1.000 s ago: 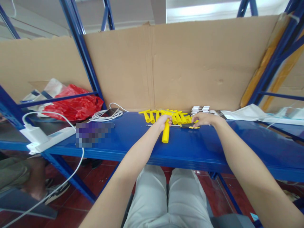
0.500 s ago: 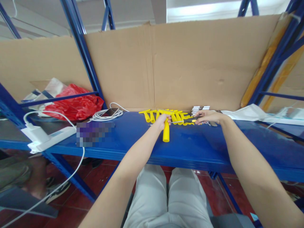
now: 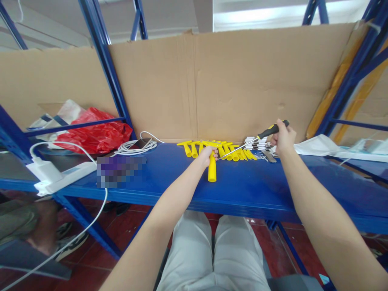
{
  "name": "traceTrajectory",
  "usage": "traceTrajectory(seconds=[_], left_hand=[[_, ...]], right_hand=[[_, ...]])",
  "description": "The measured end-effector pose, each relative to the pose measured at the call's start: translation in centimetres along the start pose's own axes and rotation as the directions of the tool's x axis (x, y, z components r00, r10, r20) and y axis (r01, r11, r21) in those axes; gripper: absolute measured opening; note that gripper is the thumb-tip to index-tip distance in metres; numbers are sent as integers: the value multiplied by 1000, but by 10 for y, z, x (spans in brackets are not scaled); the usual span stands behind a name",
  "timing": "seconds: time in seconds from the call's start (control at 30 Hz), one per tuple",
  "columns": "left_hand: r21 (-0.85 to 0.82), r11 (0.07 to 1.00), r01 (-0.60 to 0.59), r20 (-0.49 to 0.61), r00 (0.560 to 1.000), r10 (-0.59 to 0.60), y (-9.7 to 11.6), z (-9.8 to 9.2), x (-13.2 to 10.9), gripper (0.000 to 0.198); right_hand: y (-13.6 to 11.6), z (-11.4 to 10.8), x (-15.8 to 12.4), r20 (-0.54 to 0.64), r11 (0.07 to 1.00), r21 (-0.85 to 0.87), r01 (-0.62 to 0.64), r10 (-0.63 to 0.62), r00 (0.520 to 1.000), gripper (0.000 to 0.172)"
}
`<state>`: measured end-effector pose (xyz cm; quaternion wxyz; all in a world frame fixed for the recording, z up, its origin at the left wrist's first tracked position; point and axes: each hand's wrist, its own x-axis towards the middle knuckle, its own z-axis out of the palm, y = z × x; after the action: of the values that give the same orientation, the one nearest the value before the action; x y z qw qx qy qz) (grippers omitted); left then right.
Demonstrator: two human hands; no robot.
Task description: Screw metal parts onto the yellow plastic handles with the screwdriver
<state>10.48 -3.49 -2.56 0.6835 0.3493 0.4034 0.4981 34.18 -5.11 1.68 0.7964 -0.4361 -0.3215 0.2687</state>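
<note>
My left hand [image 3: 209,155] is closed around the neck of a yellow T-shaped tool [image 3: 212,171], its round handle pointing toward me. My right hand [image 3: 284,137] grips the black-and-yellow handle of a long screwdriver [image 3: 268,131]. The shaft slants down to the left, and its tip is beside my left fingers, where the exact contact is too small to tell. Behind, several yellow T-shaped pieces [image 3: 235,154] lie in a row. Small metal bits [image 3: 262,155] and a stack of white strips with dark marks [image 3: 253,144] are to their right.
The blue shelf [image 3: 169,173] has a cardboard back panel. At left are coiled white cable [image 3: 136,146], a red plastic bag [image 3: 97,131], a power strip [image 3: 69,176] and a blurred object. White sheeting [image 3: 318,144] lies right. Another person's leg shows lower left.
My right hand has risen and moved right with the screwdriver, whose handle is now tilted upward. My left hand stays in place on the yellow tool.
</note>
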Motion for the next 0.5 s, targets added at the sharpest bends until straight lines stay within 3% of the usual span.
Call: traceTrajectory(seconds=[0.33, 0.5], left_hand=[[-44, 999, 25, 2, 1000, -25, 0, 0, 0, 26], [-28, 999, 17, 1, 1000, -17, -1, 0, 0, 26]], right_hand=[[-8, 2, -3, -181, 996, 45, 72, -62, 982, 37], [-7, -2, 5, -293, 988, 40, 148, -130, 947, 34]])
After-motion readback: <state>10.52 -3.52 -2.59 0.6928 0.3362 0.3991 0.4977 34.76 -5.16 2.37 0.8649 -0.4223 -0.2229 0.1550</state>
